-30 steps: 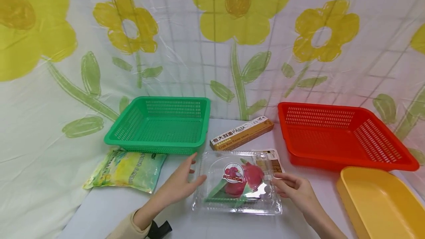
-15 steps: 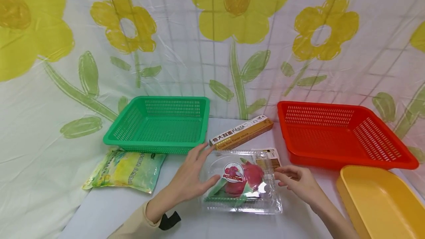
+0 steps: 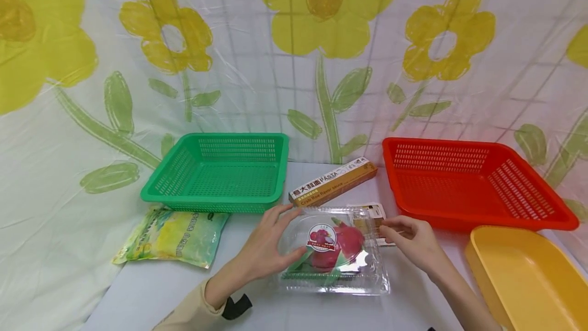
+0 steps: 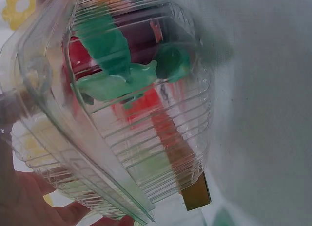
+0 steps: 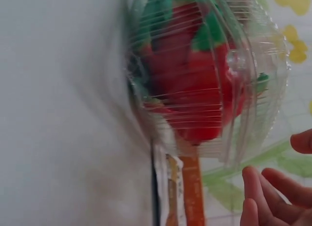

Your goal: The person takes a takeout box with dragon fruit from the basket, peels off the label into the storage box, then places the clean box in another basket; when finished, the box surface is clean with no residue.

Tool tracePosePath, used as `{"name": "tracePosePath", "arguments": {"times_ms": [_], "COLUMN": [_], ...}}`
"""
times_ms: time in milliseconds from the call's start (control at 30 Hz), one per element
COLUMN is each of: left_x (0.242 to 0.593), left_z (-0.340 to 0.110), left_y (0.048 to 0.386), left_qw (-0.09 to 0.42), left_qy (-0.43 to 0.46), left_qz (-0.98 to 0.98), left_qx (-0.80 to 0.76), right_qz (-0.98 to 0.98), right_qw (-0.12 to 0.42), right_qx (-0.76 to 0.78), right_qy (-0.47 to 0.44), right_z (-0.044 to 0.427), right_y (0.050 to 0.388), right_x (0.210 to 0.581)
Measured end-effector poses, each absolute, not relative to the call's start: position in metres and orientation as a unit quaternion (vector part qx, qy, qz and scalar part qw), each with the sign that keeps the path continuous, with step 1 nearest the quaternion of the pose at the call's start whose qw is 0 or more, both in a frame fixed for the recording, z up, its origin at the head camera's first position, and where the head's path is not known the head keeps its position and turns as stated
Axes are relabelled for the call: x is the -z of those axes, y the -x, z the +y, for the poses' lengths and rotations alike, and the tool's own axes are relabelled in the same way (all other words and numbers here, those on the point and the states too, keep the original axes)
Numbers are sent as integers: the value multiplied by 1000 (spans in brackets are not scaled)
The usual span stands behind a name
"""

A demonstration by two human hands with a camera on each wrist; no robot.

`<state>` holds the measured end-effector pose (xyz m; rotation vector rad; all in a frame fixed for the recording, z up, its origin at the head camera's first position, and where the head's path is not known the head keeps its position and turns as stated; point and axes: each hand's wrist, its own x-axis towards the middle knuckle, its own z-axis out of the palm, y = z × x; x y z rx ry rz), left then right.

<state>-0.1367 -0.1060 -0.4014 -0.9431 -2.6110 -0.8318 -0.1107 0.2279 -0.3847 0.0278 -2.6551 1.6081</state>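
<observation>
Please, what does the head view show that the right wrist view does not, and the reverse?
Only the head view clearly shows the green basket, red basket, yellow tray and green-yellow bag.
Only the right wrist view shows the ribbed side wall of the clear box up close.
Both show the clear box, its red-and-green contents, the right hand, the flowered backdrop and, apparently, the pasta box.
</observation>
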Motion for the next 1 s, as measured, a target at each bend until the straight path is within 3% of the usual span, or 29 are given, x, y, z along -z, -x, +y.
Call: {"name": "tracePosePath", "arguments": {"times_ms": [433, 1000], "left_x": [403, 410], "left_z": [-104, -104], "left_y": [141, 139], "left_qw": [131, 132], "left_qy": [338, 338], "left_qz": [-889, -892], "left_qx": [280, 269], "right_qz": [-894, -898], "right_qw": [67, -12], "right_qx": [-440, -419], "right_qy": [-47, -133], "right_z": [200, 161], "right_y": [129, 129], "right_x": [358, 350]}}
